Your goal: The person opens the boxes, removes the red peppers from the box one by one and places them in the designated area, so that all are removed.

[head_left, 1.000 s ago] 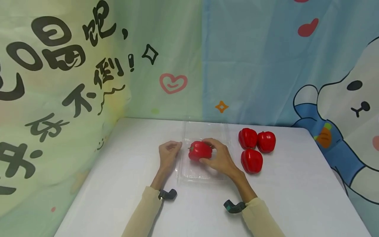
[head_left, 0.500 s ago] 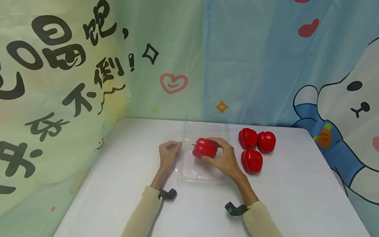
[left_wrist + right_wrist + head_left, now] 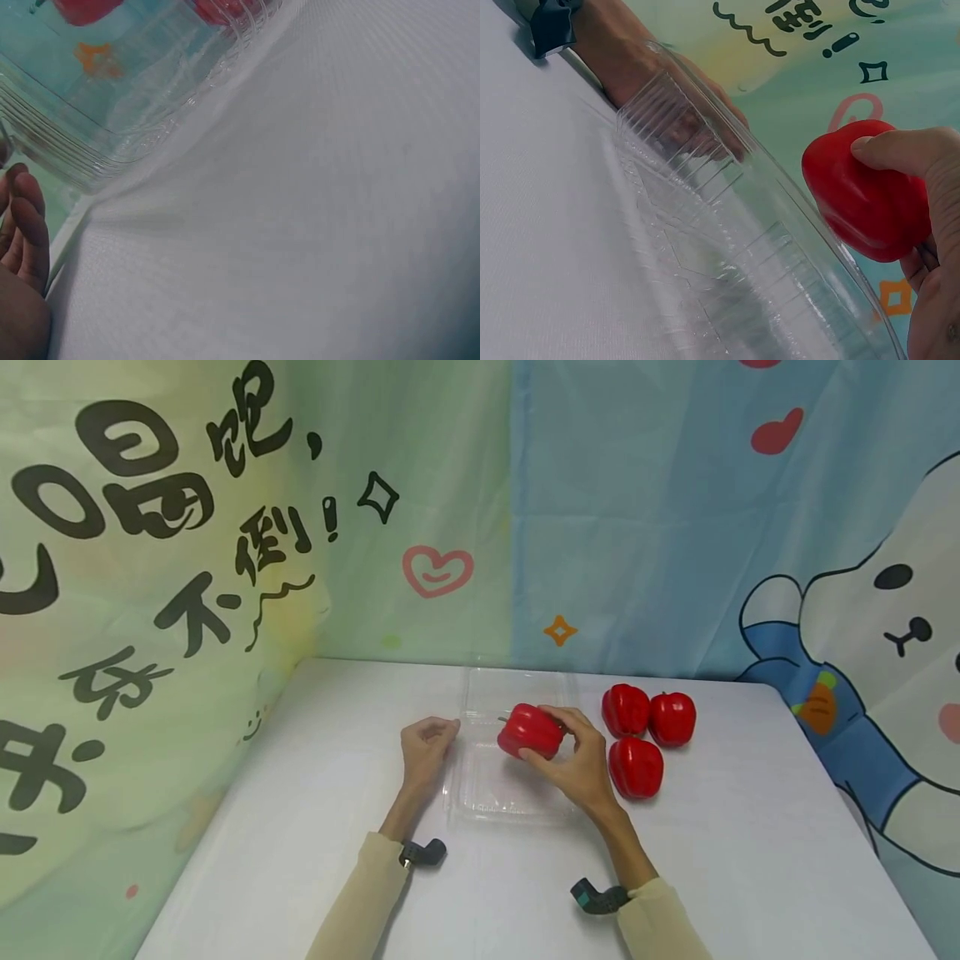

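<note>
A red bell pepper with a short stem is gripped between the thumb and fingers of my right hand. It is held over the clear plastic container, above its rim in the right wrist view. My left hand pinches the container's left edge, its fingers curled beside the ribbed wall in the left wrist view. The container stands with its lid part folded back toward the curtain. The fingertips of the right hand behind the pepper are partly hidden.
To the right of the container, three more red bell peppers lie grouped on the white table: one at the back left, a second pepper beside it, and a nearer pepper. A printed curtain hangs behind the table.
My right hand has moved the bell pepper to the right and slightly up, still over the container. The left hand has stayed at the container's edge.
</note>
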Available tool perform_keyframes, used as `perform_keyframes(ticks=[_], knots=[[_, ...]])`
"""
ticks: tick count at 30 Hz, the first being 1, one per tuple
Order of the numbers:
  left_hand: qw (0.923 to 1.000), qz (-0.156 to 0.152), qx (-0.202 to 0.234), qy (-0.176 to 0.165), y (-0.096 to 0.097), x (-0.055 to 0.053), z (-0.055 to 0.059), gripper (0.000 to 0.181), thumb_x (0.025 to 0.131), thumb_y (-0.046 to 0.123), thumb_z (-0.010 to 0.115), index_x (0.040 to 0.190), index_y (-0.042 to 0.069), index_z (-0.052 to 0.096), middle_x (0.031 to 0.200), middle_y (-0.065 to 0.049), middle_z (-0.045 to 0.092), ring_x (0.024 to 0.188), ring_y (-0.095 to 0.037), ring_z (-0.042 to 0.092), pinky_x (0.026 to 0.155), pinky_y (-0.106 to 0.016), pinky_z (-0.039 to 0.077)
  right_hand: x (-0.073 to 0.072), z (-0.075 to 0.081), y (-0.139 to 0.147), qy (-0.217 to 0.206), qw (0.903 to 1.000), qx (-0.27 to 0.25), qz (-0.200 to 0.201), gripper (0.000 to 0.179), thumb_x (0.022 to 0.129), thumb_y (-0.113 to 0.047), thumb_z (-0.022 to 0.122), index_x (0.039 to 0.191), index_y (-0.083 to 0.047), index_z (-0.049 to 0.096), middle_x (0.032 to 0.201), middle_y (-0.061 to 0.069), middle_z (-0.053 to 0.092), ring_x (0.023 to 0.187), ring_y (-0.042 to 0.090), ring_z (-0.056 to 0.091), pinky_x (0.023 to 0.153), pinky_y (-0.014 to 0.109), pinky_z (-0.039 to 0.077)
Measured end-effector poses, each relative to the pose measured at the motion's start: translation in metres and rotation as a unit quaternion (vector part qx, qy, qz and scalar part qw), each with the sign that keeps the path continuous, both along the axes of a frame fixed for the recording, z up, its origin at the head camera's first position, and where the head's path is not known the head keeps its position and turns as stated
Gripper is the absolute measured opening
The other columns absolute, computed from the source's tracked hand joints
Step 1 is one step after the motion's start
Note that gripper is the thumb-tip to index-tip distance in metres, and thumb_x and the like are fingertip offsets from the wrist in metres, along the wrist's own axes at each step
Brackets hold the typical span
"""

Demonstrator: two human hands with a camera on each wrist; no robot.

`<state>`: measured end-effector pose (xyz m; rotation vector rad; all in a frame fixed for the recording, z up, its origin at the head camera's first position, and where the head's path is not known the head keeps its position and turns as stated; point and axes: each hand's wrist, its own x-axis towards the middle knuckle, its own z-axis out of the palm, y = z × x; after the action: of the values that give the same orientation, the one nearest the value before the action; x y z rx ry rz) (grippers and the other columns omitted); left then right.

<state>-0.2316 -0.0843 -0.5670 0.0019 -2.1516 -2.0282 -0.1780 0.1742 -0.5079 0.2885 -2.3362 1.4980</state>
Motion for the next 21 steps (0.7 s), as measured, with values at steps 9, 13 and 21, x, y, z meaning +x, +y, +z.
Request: perform_keyframes(ticks=[9,13,21], knots=[[0.9999,0.005,0.008,-0.010,-0.001,0.001,0.001,0.017,0.099,0.013,0.078,0.099,-0.004,0.079,0.082,-0.028,0.073,0.059,-0.016,0.058,0.058,-0.022,0.047,0.014,0.020,-0.001,0.019,0.9996,-0.004,-0.020,0.074,0.075,-0.007,0.097,0.143,-0.004,0.068,0.136,0.017,0.073,0.119,0.031,0.069,0.096,0.022,0.054],[0.9998,0.009,0.013,-0.008,0.000,0.000,0.000,0.016,0.098,0.011,0.079,0.099,-0.005,0.079,0.081,-0.029,0.072,0.058,-0.015,0.057,0.058,-0.022,0.046,0.006,0.002,0.007,0.028,0.9992,-0.012,-0.027,0.079,0.073,-0.013,0.100,0.145,-0.016,0.069,0.138,0.008,0.073,0.120,0.022,0.068,0.098,0.020,0.055],[0.9999,0.003,0.013,-0.010,0.000,-0.001,0.000,0.018,0.099,0.013,0.078,0.099,-0.005,0.079,0.075,-0.020,0.071,0.056,-0.012,0.056,0.056,-0.021,0.046,0.009,0.000,0.010,0.038,0.9982,-0.024,-0.040,0.078,0.074,-0.012,0.100,0.145,-0.017,0.069,0.138,0.007,0.073,0.116,0.011,0.064,0.097,0.015,0.053]])
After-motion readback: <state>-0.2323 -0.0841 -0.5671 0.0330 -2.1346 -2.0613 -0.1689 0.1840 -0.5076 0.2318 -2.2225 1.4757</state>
